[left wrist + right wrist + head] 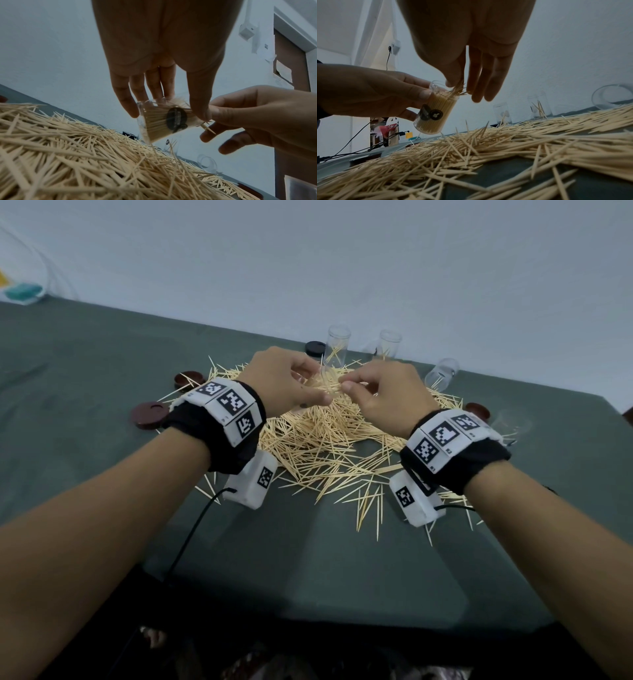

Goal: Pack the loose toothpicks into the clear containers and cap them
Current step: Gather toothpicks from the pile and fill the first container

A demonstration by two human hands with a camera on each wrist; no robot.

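A big heap of loose toothpicks (329,440) (68,155) (505,148) covers the green table. My left hand (291,385) (376,93) grips a clear container (164,120) (435,111), tilted above the heap and packed nearly full, with a black label on its side. My right hand (373,392) (240,115) pinches a small bunch of toothpicks (458,89) at the container's open mouth. Two more clear containers (338,344) (389,344) stand upright behind the heap, each holding a few toothpicks.
A third clear container (442,373) lies on its side at the back right. A black cap (315,349) sits by the upright containers; brown caps (149,415) (187,380) (477,409) lie at the heap's left and right edges. Wrist cables trail toward the table's front edge.
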